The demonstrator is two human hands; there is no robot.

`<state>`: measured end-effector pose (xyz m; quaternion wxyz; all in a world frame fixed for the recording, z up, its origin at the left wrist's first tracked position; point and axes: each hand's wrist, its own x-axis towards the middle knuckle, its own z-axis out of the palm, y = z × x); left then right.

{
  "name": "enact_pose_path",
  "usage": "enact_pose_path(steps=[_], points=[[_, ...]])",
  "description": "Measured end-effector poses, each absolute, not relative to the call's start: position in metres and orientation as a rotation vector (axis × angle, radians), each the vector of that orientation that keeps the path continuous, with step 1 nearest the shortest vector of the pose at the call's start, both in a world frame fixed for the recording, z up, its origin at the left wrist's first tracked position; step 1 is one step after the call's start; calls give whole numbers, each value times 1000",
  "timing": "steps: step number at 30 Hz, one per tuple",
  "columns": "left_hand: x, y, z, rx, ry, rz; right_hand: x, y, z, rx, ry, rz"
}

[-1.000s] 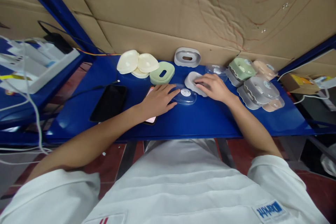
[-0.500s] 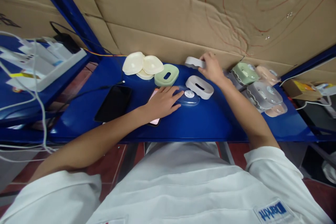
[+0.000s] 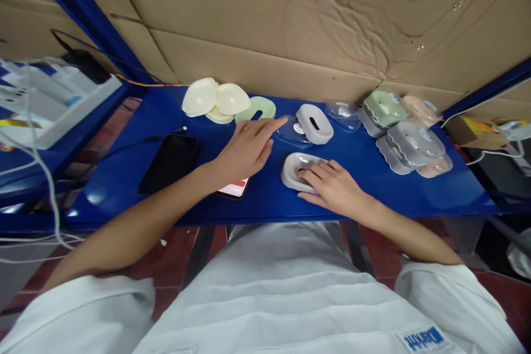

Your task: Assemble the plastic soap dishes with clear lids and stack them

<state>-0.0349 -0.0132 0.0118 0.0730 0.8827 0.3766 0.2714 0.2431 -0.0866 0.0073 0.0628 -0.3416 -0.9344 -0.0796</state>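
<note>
Grey dish [image 3: 292, 168] coming forward from worktop's [image 3: 410, 191] rear edge, right hand [image 3: 332, 185] gripping it, left hand [image 3: 245, 152] extending open; room opening toward front right corner, cardboard [image 3: 249, 16] standing behind.

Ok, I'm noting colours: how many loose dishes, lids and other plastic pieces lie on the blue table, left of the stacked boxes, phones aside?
Grey dishes: 2
Green dish: 1
Cream pieces: 3 visible
Clear lids: 2
Total: 8

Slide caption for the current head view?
Right hand on the nearer grey dish, left hand partly hiding a lit phone, at a blue table.
</note>
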Motion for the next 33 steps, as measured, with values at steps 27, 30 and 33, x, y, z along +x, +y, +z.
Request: enact_pose_path(steps=[27, 30, 33], points=[[-29, -23, -9, 2915, 608, 424, 313, 41, -14, -1486, -2250, -126], [-30, -20, -9, 2922, 629, 443, 304, 33, -13, -1357, -2263, -130], [-32, -15, -7, 2817, 703, 619, 288, 20, -7, -1157, -2316, -24]])
